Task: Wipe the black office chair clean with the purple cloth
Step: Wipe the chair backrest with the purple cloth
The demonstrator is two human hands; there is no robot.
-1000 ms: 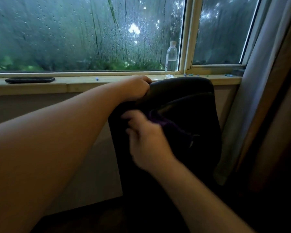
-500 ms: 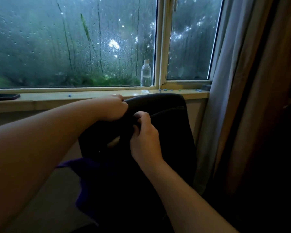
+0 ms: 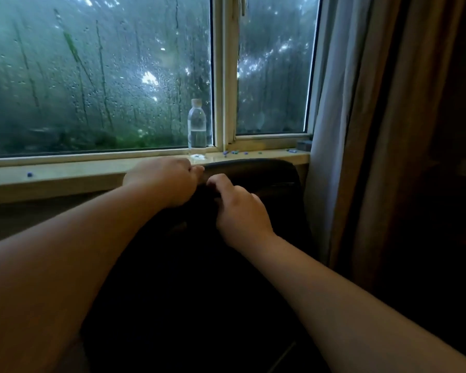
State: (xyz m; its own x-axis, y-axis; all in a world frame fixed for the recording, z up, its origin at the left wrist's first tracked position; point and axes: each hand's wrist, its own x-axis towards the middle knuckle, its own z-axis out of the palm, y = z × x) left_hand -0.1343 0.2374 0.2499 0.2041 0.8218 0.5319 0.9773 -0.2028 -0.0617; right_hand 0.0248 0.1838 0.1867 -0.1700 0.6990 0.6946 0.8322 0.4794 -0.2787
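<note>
The chair (image 3: 253, 173) stands with its back toward the window, its curved top edge just below the sill (image 3: 65, 170) and its dark body running down between the person's two forearms into shadow. The lower part is too dark to make out. No purple cloth can be picked out anywhere on it; if it is there, the gloom or the hands hide it.

The left hand (image 3: 162, 181) sits on the top edge at the chair's left corner, fingers curled over the rim in a closed grip. The right hand (image 3: 237, 208) rests just beside it on the back, knuckles up, fingers bent down against the black surface; whether it pinches anything I cannot tell. The two hands are close, nearly touching.

Behind the chair, on the sill, a clear bottle (image 3: 197, 127) stands upright against the window frame (image 3: 223, 76), about half full. Small blue bits (image 3: 233, 152) lie scattered on the sill to the right of it, and one more (image 3: 29, 174) lies far to the left. The glass (image 3: 92, 76) is streaked with raindrops, with blurred green beyond. A pale curtain (image 3: 342, 117) hangs at the right, touching the chair's right side, and the room past it is dark.
</note>
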